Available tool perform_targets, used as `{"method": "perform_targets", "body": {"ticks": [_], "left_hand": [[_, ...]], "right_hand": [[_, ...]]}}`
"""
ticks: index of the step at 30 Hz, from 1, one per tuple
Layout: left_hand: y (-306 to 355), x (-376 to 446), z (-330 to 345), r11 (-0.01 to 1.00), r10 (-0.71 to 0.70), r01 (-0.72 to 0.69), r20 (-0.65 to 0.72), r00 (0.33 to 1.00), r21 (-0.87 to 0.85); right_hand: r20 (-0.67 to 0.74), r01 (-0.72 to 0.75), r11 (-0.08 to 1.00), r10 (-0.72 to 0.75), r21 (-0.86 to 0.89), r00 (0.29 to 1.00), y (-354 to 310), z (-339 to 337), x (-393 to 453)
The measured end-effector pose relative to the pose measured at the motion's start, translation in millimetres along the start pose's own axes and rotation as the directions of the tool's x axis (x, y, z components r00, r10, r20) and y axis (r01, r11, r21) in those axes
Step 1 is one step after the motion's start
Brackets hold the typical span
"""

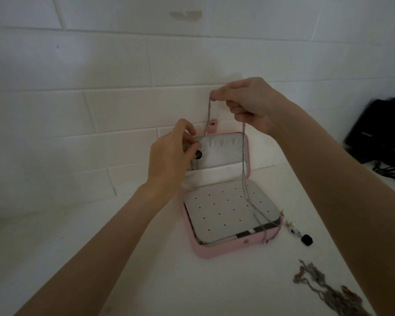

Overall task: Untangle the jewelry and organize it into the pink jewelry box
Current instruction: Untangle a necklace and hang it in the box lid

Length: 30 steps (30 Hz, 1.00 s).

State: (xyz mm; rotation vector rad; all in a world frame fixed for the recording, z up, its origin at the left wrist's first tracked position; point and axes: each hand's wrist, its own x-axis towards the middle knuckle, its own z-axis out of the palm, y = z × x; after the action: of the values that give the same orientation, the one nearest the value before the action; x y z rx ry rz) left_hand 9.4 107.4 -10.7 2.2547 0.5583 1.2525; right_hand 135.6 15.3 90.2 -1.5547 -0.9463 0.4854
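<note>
Both forearms reach up-frame from the bottom edge. Right hand (244, 103) fingers pinch the silver chain (208, 115) high; it runs down-left to the left hand (171, 153), pinching its pendant (198, 153) at the pink jewelry box (217, 249) lid.

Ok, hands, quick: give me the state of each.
Left hand: fingers pinch the chain near its pendant.
Right hand: fingers pinch the chain, held up over the box.
</note>
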Motion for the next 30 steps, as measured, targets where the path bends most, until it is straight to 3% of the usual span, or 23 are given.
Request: {"method": "perform_targets", "body": {"ticks": [5, 10, 15, 21, 25, 28, 30], "left_hand": [[-4, -7, 9, 0.999, -0.034, 0.034, 0.031, 0.999, -0.004], [-6, -9, 10, 0.979, 0.025, -0.050, 0.125, 0.992, 0.199], [-7, -20, -1, 0.948, 0.013, -0.032, 0.061, 0.998, 0.317], [-9, -21, -1, 0.893, 0.113, -0.142, 0.093, 0.989, 0.427], [-16, -22, -2, 0.855, 0.253, -0.235, 0.023, 0.967, 0.462], [-23, -23, 2, 0.750, 0.430, -0.396, 0.065, 0.901, 0.530], [-25, -27, 4, 0.666, 0.453, -0.450, 0.157, 0.877, 0.595]], "right_hand": [[0.016, -0.022, 0.999, 0.022, -0.023, 1.000, 6, 0, -2], [0.061, -0.046, 0.992, 0.054, -0.115, 0.997, 13, 3, -6], [0.085, -0.035, 0.977, 0.054, -0.211, 0.995, 23, 7, -11], [0.077, 0.046, 0.981, -0.032, -0.186, 0.997, 16, 16, -9], [0.090, 0.022, 0.979, -0.004, -0.202, 0.996, 16, 17, -8], [0.108, -0.009, 0.975, 0.034, -0.222, 0.994, 18, 18, -8], [0.144, -0.028, 0.971, 0.063, -0.236, 0.988, 19, 21, -11]]}}
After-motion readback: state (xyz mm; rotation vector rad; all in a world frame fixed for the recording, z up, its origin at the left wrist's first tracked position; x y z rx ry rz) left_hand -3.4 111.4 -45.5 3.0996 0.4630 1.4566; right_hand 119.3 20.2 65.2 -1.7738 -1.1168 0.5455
